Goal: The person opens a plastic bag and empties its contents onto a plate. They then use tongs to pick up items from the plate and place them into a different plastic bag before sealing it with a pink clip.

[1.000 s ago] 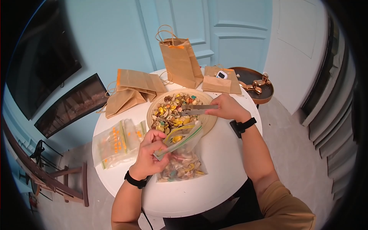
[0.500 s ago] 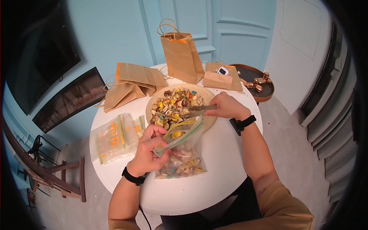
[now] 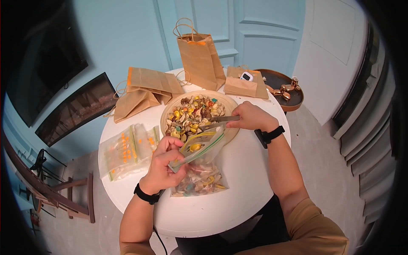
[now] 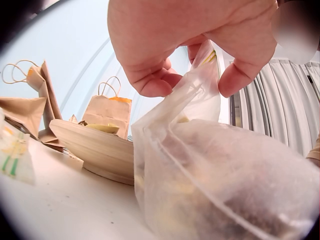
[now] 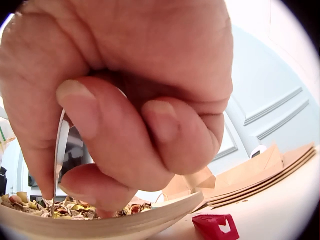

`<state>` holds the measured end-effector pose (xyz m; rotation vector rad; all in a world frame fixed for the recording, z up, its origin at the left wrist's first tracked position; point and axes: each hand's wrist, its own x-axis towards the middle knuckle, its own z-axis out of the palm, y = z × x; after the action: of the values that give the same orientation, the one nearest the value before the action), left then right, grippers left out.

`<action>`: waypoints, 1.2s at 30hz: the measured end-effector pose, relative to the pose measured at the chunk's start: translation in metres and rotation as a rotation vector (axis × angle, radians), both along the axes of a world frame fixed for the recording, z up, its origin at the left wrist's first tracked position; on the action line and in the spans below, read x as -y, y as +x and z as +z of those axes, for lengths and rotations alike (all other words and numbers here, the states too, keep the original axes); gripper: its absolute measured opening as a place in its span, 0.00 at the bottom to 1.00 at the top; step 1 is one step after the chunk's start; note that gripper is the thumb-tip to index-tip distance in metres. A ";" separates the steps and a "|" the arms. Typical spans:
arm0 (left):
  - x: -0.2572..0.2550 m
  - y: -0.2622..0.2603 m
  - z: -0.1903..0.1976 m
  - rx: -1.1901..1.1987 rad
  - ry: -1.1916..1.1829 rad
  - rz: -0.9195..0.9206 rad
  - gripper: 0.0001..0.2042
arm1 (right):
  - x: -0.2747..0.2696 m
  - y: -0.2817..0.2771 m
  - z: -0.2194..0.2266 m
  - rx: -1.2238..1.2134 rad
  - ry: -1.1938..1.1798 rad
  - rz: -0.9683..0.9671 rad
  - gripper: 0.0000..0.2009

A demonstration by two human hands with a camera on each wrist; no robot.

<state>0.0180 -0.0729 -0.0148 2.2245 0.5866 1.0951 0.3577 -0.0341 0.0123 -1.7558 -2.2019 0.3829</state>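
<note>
My left hand (image 3: 163,168) pinches the rim of a clear zip bag (image 3: 199,182) by its left side. Dried potpourri fills the bag's lower part, which rests on the table, and its mouth gapes toward the bowl. In my right hand (image 3: 253,117) are metal tongs (image 3: 224,119), gripped between thumb and fingers. Their tips reach over the potpourri (image 3: 197,108) in a wide, shallow wooden bowl (image 3: 230,103), just above the bag's mouth. The left wrist view shows thumb and fingers on the bag's top edge (image 4: 207,90).
Flattened zip bags with orange marks (image 3: 123,153) lie at the left. Behind the bowl are a standing paper bag (image 3: 199,63), tipped paper bags (image 3: 148,85) and flat ones with a small white timer (image 3: 246,76). A red plastic piece (image 5: 216,227) lies beside the bowl.
The head view has tilted slightly, so the table sits a little higher in it. Both hands keep their grips on the bag and the tongs, with little movement.
</note>
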 end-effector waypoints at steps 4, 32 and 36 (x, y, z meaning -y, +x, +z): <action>0.001 0.000 0.000 -0.002 0.000 0.001 0.05 | -0.003 0.004 -0.014 0.007 0.160 0.072 0.21; 0.000 0.001 0.002 0.005 0.003 0.031 0.04 | 0.004 0.008 0.004 -0.416 0.191 0.145 0.11; -0.003 0.001 0.001 0.009 0.083 0.050 0.05 | 0.019 0.001 0.017 -0.546 0.113 0.229 0.12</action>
<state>0.0186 -0.0703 -0.0142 2.2852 0.6062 1.1738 0.3582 -0.0528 0.0291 -1.1637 -1.9720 0.6822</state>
